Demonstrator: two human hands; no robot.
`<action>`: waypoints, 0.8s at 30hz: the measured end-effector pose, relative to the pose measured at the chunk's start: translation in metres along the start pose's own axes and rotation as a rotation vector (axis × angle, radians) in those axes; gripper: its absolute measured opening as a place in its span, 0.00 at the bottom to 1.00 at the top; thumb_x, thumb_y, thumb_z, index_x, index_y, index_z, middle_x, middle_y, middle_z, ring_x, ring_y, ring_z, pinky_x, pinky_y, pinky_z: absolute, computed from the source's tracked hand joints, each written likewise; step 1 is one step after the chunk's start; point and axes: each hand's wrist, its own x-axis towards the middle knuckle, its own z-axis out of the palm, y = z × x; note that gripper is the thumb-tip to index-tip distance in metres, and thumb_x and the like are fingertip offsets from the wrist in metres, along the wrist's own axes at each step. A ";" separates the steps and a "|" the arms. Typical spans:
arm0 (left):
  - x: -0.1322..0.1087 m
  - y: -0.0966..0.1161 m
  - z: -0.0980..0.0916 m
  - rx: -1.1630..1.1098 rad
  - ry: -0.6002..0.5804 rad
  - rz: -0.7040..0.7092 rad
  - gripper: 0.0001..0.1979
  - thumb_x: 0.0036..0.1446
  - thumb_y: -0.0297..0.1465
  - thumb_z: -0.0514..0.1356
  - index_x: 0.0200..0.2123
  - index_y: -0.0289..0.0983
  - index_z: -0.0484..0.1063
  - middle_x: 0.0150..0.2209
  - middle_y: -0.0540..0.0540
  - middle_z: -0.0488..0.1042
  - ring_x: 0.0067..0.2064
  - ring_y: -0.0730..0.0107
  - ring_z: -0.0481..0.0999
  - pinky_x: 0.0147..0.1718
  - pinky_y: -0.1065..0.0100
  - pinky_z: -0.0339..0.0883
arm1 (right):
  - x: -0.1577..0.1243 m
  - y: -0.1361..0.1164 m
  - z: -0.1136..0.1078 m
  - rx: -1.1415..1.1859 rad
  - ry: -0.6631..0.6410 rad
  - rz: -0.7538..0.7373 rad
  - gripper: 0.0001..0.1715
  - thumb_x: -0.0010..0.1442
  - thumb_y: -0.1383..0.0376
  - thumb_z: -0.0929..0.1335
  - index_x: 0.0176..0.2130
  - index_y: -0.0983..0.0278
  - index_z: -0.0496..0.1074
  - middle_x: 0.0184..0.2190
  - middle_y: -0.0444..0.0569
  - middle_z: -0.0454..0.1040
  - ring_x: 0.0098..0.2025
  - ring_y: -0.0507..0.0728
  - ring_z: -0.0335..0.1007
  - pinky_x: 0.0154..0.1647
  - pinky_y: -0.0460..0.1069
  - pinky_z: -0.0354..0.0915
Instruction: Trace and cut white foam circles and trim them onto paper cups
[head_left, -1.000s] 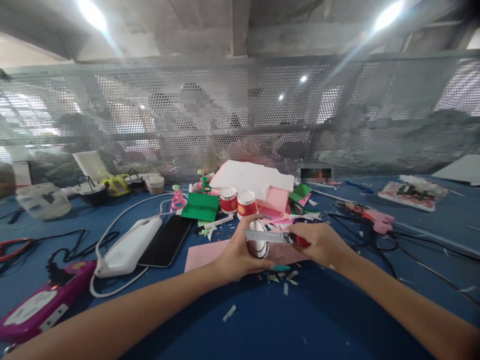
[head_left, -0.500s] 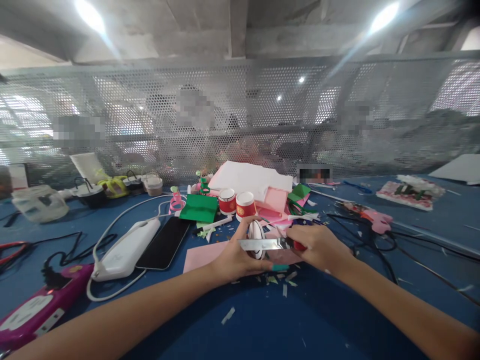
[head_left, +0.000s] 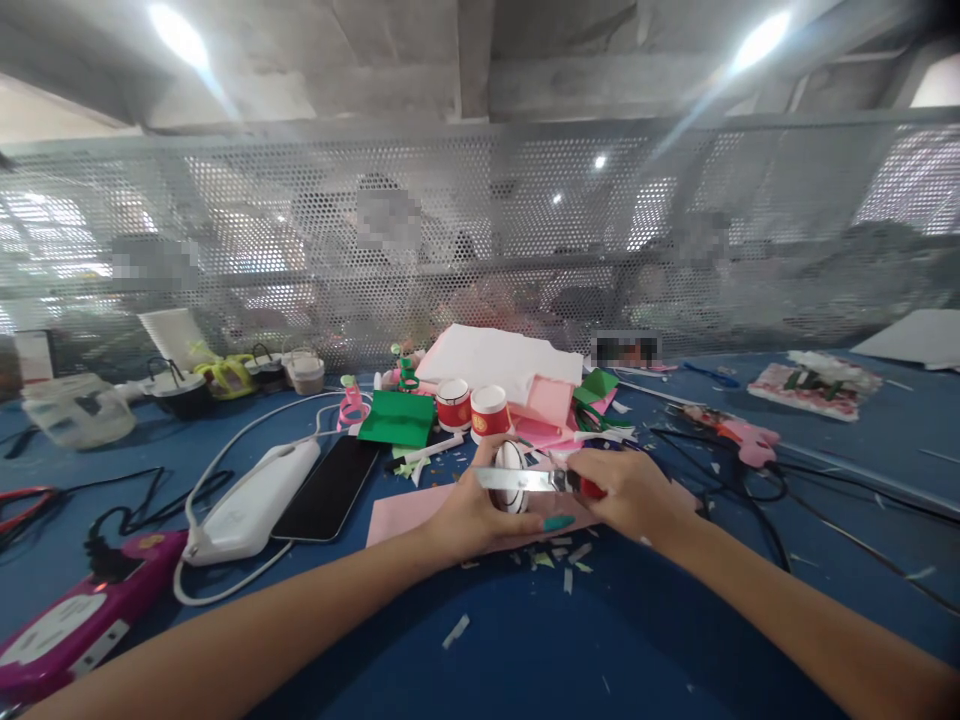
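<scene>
My left hand (head_left: pixel 469 515) is wrapped round a small white cup-like piece (head_left: pixel 511 497) with a dark line round its rim, tilted on its side. A teal tip shows at the thumb. My right hand (head_left: pixel 630 495) grips the red handle (head_left: pixel 591 488) of a cutting tool. Its flat metal blade (head_left: pixel 525 480) lies across the white piece and reaches my left hand. Under both hands is a pink sheet (head_left: pixel 405 508). Two red-and-white cups, one (head_left: pixel 453 406) left of the other (head_left: pixel 490 414), stand just behind.
A black phone (head_left: pixel 330 490), white power strip (head_left: pixel 259 495) and purple power strip (head_left: pixel 82 610) lie left. Green paper (head_left: pixel 397 418) and white sheets (head_left: pixel 495 360) are behind. Right are a pink glue gun (head_left: pixel 750 442) and black cables. Scraps (head_left: pixel 455 631) dot the blue table (head_left: pixel 525 650).
Both hands keep their holds. The blade and white piece have shifted very slightly, and the right hand sits a little further left in the view.
</scene>
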 end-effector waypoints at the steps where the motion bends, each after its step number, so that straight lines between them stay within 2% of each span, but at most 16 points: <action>1: 0.000 0.001 0.000 -0.024 0.000 -0.027 0.40 0.38 0.31 0.71 0.55 0.41 0.59 0.41 0.48 0.68 0.42 0.64 0.71 0.44 0.60 0.66 | 0.000 0.000 0.000 0.011 -0.007 -0.016 0.06 0.50 0.72 0.63 0.25 0.63 0.67 0.19 0.43 0.71 0.21 0.50 0.65 0.23 0.45 0.48; 4: -0.001 0.001 0.001 -0.106 -0.012 -0.067 0.40 0.38 0.31 0.72 0.54 0.42 0.57 0.36 0.51 0.67 0.35 0.70 0.70 0.34 0.67 0.67 | 0.000 0.001 -0.001 0.018 -0.018 -0.033 0.07 0.50 0.72 0.63 0.25 0.63 0.67 0.19 0.43 0.71 0.21 0.50 0.64 0.22 0.45 0.48; 9: -0.003 -0.002 0.002 -0.142 -0.060 -0.072 0.40 0.38 0.32 0.72 0.52 0.43 0.54 0.33 0.52 0.67 0.27 0.76 0.68 0.24 0.73 0.65 | 0.000 -0.002 0.000 0.008 0.001 -0.038 0.08 0.50 0.73 0.63 0.26 0.63 0.68 0.19 0.43 0.71 0.21 0.50 0.64 0.23 0.46 0.47; 13: -0.002 -0.002 0.002 -0.032 -0.008 -0.051 0.40 0.36 0.29 0.72 0.52 0.43 0.55 0.36 0.52 0.66 0.31 0.76 0.68 0.27 0.73 0.67 | 0.000 -0.003 0.000 -0.017 0.031 -0.056 0.10 0.50 0.73 0.62 0.29 0.63 0.70 0.20 0.44 0.72 0.21 0.51 0.64 0.24 0.46 0.49; 17: -0.001 -0.003 0.003 -0.060 -0.024 -0.022 0.41 0.38 0.30 0.71 0.54 0.43 0.54 0.36 0.53 0.66 0.31 0.76 0.68 0.29 0.72 0.66 | 0.001 -0.005 0.001 -0.039 0.045 -0.042 0.11 0.50 0.73 0.62 0.32 0.63 0.72 0.20 0.44 0.72 0.22 0.51 0.64 0.24 0.47 0.48; 22: 0.000 -0.003 0.004 0.013 -0.005 0.015 0.35 0.39 0.28 0.69 0.49 0.41 0.55 0.37 0.51 0.67 0.34 0.72 0.69 0.30 0.71 0.65 | 0.001 -0.008 0.003 -0.059 -0.001 0.003 0.08 0.54 0.70 0.63 0.32 0.63 0.72 0.21 0.45 0.74 0.24 0.52 0.66 0.24 0.47 0.49; 24: -0.001 -0.003 0.004 0.008 -0.023 -0.005 0.34 0.40 0.28 0.68 0.48 0.41 0.54 0.35 0.52 0.66 0.32 0.73 0.68 0.29 0.71 0.63 | 0.001 -0.008 0.004 -0.064 -0.011 0.004 0.08 0.53 0.70 0.63 0.32 0.62 0.72 0.22 0.46 0.74 0.25 0.53 0.67 0.25 0.47 0.50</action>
